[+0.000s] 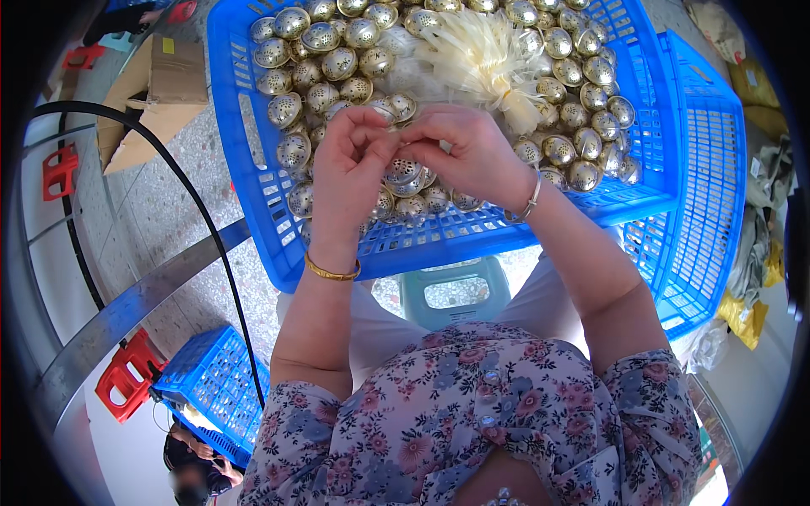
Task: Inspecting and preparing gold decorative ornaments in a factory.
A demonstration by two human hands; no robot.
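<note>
My left hand (354, 164) and my right hand (466, 152) meet fingertip to fingertip above a blue plastic basket (405, 260). Both are closed in a pinch. Whatever sits between the fingertips is too small and hidden to name. Just under the hands lies a gold-toned perforated metal ball (403, 175), like a tea infuser. Many similar metal balls (337, 63) fill the basket on both sides. Beyond my right hand, a bundle of pale, translucent strips (485, 55), gathered at one end, rests on top of the balls with clear plastic around it.
Another blue basket (713, 160) stands at the right, beside wrapped bags (764, 181). A pale green stool (456, 291) is below the basket. Left are a cardboard box (160, 110), a black cable (198, 198), red stools (126, 379), and a person (198, 460) by a blue crate (215, 388).
</note>
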